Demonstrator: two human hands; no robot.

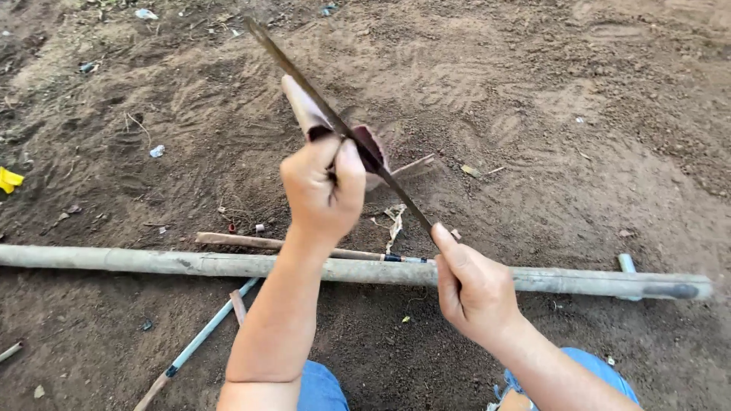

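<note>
No labels, signs or screens show. A crumpled yellow wrapper (9,180) lies on the dirt ground (579,137) at the left edge; small pale litter scraps (157,151) lie nearby.

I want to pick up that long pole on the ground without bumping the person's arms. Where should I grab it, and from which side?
Probably grip the pole along its bare left stretch, reaching down from above. It lies flat on the dirt, and the left hand and right hand work over its middle.
</note>
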